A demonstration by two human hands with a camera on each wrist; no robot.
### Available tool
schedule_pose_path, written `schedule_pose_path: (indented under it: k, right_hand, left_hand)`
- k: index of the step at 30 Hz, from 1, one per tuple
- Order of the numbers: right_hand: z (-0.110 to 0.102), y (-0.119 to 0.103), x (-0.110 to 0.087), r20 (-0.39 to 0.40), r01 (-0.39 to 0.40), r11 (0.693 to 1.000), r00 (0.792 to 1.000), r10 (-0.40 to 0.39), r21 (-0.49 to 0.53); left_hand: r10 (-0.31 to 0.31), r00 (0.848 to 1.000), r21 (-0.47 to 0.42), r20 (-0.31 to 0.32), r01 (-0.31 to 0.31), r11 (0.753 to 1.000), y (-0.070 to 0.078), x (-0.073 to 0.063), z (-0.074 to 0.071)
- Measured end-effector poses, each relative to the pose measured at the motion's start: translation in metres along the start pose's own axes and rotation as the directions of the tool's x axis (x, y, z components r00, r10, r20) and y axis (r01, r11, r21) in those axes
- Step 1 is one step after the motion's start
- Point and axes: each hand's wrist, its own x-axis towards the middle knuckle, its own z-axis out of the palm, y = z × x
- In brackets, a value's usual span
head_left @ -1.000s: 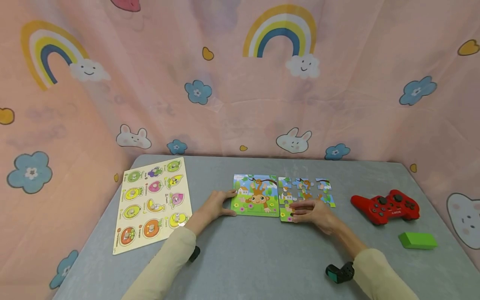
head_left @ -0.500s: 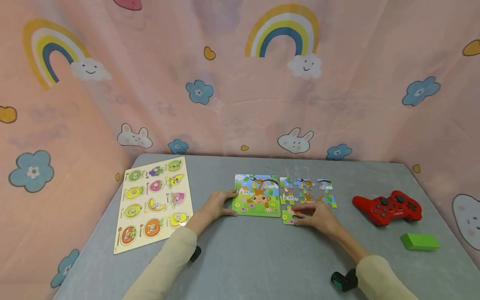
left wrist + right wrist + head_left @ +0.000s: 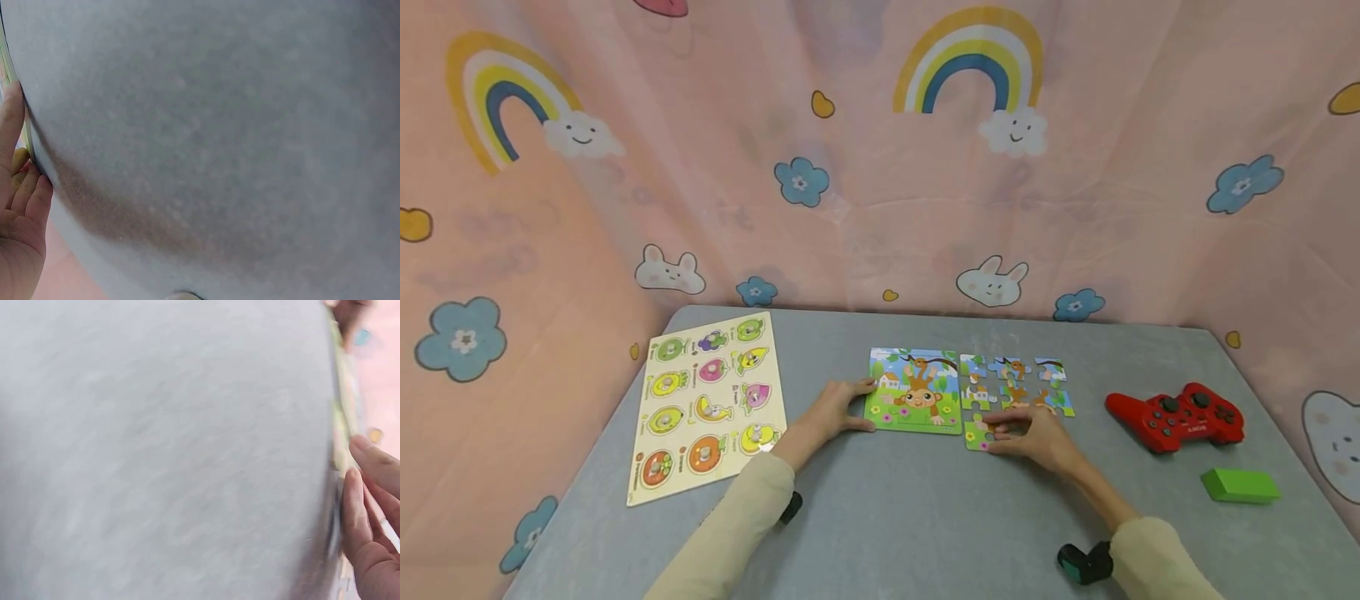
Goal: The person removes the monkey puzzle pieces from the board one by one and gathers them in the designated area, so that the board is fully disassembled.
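Observation:
In the head view, a square monkey picture board (image 3: 891, 422) lies flat at the middle of the table. My left hand (image 3: 837, 408) touches its left edge with thumb and index finger set apart. Just right of the board are several jigsaw pieces (image 3: 974, 397) of the same monkey scene, some spaced apart. My right hand (image 3: 1039, 437) pinches the lower left corner piece (image 3: 974, 439), green with flowers, from its right side. The fingers partly cover that piece and the ones behind. In the right wrist view, thumb and index fingertips (image 3: 352, 478) meet at the piece's edge.
A cream board with fruit knob pieces (image 3: 647, 487) lies at the left, near my left forearm. To the right are a red game controller (image 3: 1180, 418) and a green block (image 3: 1240, 485). The grey table (image 3: 880, 517) ends at a pink patterned curtain (image 3: 865, 233).
My right hand has drawn the flowered corner piece slightly toward me, and a gap now shows between it and the piece above. The left hand stays at the picture board's edge.

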Motion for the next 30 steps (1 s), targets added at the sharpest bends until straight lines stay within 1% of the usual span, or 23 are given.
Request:
schedule_pose_path:
  k: [3,7,12,17,21,23,30]
  right_hand:
    - [-0.004,-0.001,-0.003,0.032,-0.018,0.991,0.999,0.014,0.132]
    - [-0.006,-0.003,-0.003,0.053,-0.056,0.959,0.998,0.043,0.277]
    - [0.0,-0.007,0.002,0.057,-0.073,0.918,0.997,0.055,0.389]
    - [0.01,-0.012,0.009,0.063,-0.065,0.905,0.997,0.043,0.42]
    - [0.018,-0.019,0.014,0.076,-0.057,0.906,0.997,0.028,0.419]
    - [0.022,-0.023,0.017,0.073,-0.062,0.908,0.997,0.035,0.414]
    - [0.039,-0.031,0.029,0.062,-0.038,0.909,0.998,0.014,0.416]
  left_hand:
    - [0.007,1.0,0.009,0.0,-0.007,1.0,0.0,0.0,0.0]
    - [0.014,1.0,0.018,0.004,-0.014,1.0,-0.001,0.0,-0.001]
    - [0.02,1.0,0.007,-0.005,-0.02,1.0,-0.002,0.0,-0.001]
    - [0.025,1.0,0.015,-0.004,-0.025,1.0,-0.002,0.0,0.0]
    - [0.023,1.0,0.017,-0.002,-0.023,1.0,-0.002,0.0,0.0]
    - [0.024,1.0,0.012,-0.007,-0.024,1.0,-0.002,0.0,0.0]
    - [0.013,1.0,-0.003,-0.009,-0.013,1.0,0.0,0.0,0.0]
